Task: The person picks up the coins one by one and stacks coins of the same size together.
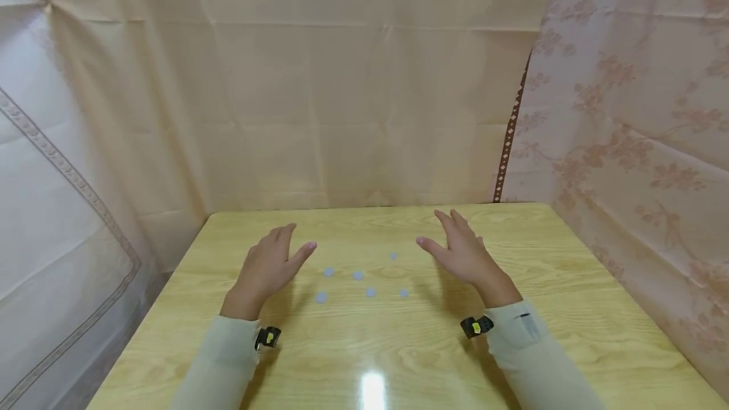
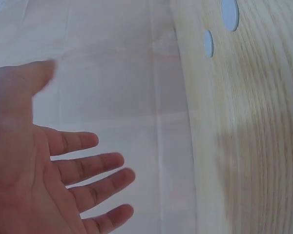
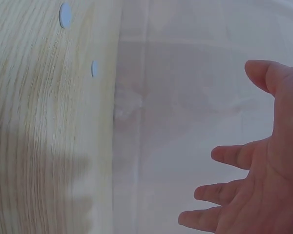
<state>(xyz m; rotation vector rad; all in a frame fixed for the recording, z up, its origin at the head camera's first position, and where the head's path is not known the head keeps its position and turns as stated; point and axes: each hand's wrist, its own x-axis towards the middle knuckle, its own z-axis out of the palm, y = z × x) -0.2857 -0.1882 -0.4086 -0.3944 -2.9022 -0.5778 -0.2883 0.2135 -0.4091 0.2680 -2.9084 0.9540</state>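
Several small pale grey-blue discs lie flat and spread out on the table between my two hands. Among them are a front left disc [image 1: 321,297], a back left disc [image 1: 328,272], a front right disc [image 1: 404,293] and a smaller far disc [image 1: 393,256]. My left hand [image 1: 267,267] hovers over the table left of the discs, its fingers spread and holding nothing. To their right, my right hand [image 1: 464,255] is raised likewise, thumb apart from the fingers, palm bare in the right wrist view. Each wrist view shows two discs, such as this oval-looking disc [image 2: 230,14] and another disc [image 3: 65,15].
The light wood-grain table [image 1: 353,340] meets a hanging beige cloth [image 1: 353,112] along its back edge. A white cloth [image 1: 57,207] hangs at the left, a flowered cloth [image 1: 643,144] at the right. Both wrists wear a small black camera [image 1: 476,326].
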